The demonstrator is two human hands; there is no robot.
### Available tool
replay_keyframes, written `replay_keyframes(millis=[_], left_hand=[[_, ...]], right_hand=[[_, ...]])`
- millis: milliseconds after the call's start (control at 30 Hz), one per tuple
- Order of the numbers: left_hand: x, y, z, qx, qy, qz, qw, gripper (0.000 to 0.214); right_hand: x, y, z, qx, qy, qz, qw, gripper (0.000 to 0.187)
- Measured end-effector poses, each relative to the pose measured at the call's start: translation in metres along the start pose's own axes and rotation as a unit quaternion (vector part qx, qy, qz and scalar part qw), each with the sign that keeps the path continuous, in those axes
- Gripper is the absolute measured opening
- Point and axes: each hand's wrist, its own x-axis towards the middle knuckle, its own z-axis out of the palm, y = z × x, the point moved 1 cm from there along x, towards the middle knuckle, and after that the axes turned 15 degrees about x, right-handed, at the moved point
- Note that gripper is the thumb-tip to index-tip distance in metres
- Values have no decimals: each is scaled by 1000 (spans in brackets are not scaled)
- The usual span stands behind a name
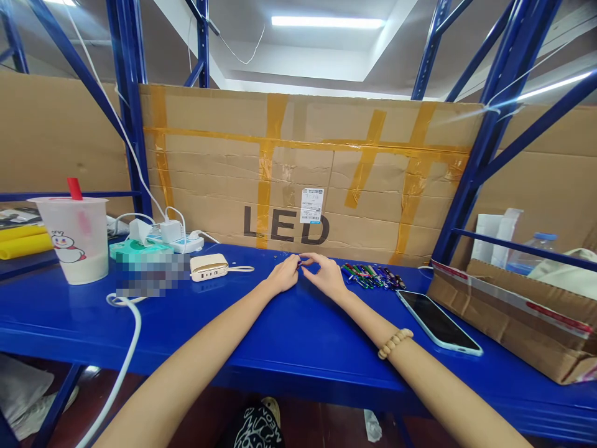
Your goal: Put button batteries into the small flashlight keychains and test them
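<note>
Pinching a small dark piece (299,264), the left hand (282,275) is resting over the far middle of the blue table (298,342), its fingers closing together at the tips. The piece is sitting between the two hands and is mostly hiding behind the fingers, so its shape cannot be told. The right hand (325,275) is meeting it from the other side, thumb and forefinger curving with a gap inside the curve; whether their tips are gripping the piece cannot be told. A beaded bracelet (395,343) is circling the right forearm.

Just beside the right hand, a heap of small shiny coloured pieces (373,277) is lying on the table. Nearer the front, a phone (438,319) is lying face up, and an open cardboard box (508,317) is standing to its right.

Left of the hands, a cream power bank (208,267) is lying with its strap pointing toward them. Farther left, a cup (79,249) with a red straw (74,188) is standing upright. Behind everything, a taped cardboard sheet (224,174) is bearing the letters LED.
</note>
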Motion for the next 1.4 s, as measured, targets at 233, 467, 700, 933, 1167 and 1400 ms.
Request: replay_keyframes(millis=[233, 467, 700, 933, 1167, 1400], left_hand=[[1, -1, -1, 7, -6, 10, 1000, 19], [3, -4, 1, 10, -1, 5, 1000, 14], [6, -4, 2, -4, 14, 18, 1000, 14], [9, -7, 5, -18, 33, 20, 999, 14], [6, -3, -2, 29, 52, -86, 995, 6], [5, -19, 3, -79, 86, -296, 948, 8]], right_hand=[[0, -2, 0, 13, 3, 6, 1000, 41], [1, -2, -1, 12, 0, 12, 1000, 42], [-1, -4, -1, -2, 1, -1, 1000, 42], [-1, -8, -1, 1, -5, -8, 1000, 40], [1, -5, -2, 23, 20, 20, 999, 37], [-3, 6, -3, -87, -22, 78, 993, 30]])
